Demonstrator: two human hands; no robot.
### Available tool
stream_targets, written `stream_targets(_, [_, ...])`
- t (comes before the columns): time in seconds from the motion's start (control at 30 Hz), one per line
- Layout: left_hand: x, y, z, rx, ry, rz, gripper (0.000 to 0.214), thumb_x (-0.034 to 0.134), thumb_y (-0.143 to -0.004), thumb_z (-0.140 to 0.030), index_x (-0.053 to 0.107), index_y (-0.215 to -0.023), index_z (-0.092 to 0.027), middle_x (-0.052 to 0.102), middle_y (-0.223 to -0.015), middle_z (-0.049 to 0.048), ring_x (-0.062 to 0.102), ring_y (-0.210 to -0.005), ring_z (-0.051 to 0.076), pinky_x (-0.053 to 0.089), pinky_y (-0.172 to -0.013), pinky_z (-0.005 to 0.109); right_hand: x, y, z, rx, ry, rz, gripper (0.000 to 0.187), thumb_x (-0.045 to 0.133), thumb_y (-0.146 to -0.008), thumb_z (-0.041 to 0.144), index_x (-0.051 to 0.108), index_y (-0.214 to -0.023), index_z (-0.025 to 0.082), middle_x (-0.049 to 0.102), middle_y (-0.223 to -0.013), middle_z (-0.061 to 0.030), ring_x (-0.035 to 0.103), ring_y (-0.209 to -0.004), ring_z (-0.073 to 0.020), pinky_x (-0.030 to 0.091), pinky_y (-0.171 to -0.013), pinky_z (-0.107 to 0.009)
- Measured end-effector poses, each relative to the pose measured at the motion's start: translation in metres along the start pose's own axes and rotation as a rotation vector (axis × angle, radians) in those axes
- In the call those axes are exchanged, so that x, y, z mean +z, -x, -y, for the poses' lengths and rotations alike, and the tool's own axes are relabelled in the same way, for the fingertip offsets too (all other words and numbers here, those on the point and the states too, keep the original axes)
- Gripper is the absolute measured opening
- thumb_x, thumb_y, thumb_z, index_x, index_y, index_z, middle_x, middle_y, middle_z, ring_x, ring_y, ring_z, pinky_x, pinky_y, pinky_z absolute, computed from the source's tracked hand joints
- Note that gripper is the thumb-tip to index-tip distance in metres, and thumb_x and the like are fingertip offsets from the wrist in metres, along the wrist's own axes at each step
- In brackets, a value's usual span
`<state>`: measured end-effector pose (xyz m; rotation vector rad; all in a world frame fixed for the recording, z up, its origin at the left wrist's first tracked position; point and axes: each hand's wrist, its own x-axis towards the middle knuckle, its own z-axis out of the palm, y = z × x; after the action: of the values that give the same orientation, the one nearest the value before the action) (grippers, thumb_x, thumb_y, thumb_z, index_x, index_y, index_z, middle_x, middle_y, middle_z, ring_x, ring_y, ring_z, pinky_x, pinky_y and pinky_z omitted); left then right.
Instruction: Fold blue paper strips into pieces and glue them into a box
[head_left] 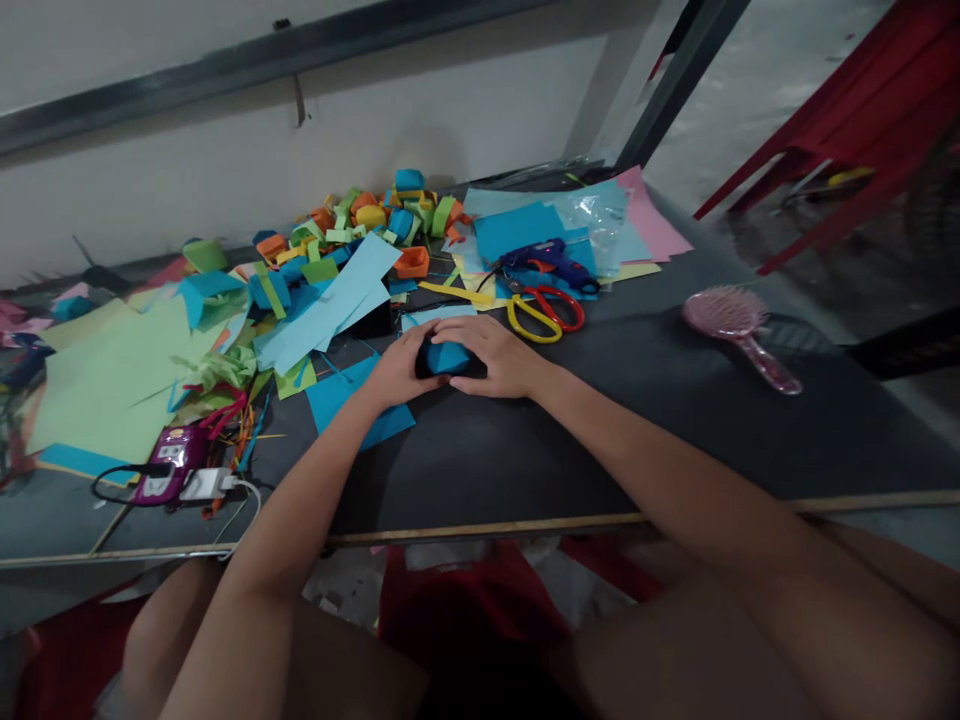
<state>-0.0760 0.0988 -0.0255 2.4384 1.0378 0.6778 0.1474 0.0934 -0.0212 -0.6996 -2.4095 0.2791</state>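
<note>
Head view: blue folded paper piece [448, 356] enclosed between left hand [399, 370] and right hand [495, 352], fingers curled around it, apparently pressed onto dark table [637, 430].

A folded piece of blue paper [448, 356], matt and smooth, is pressed between both hands. The bench [600, 430] is surfaced in a dark, matt, faintly scuffed sheet, edged in pale wood. Glossy plastic is noted on the scissors' handles [545, 312], the blue glue gun [551, 262] and the pink hairbrush [739, 327]. Matt paper sheets [112, 380] are seen, with crinkled clear plastic film [596, 212].
</note>
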Motion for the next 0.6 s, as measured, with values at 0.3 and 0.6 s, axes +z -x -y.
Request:
stream_targets(0.3, [0.0027, 0.0013, -0.0012, -0.02, -0.072, 0.03, 0.076, 0.06, -0.085, -0.047, 0.03, -0.148, -0.017, 0.047, -0.146, 0.0175, 0.051, -0.13, 0.032, 0.044, -0.107, 0.048, 0.0001, 0.001, -0.0005, 0.0, 0.049, -0.038, 0.031, 0.053, -0.09, 0.039, 0.063, -0.114, 0.023, 0.06, -0.131, -0.012, 0.055, -0.123, -0.031, 0.041, -0.103, -0.05])
stream_targets(0.6, [0.0029, 0.0006, -0.0032, -0.024, -0.094, 0.028, 0.075, 0.058, -0.086, -0.05, 0.032, -0.147, -0.016, 0.049, -0.144, 0.0185, 0.051, -0.13, 0.032, 0.047, -0.104, 0.046, -0.0017, 0.0024, -0.006, 0.008, 0.103, -0.102, 0.031, 0.055, -0.089, 0.035, 0.063, -0.116, 0.023, 0.057, -0.133, -0.0122, 0.052, -0.127, -0.0318, 0.04, -0.104, -0.051])
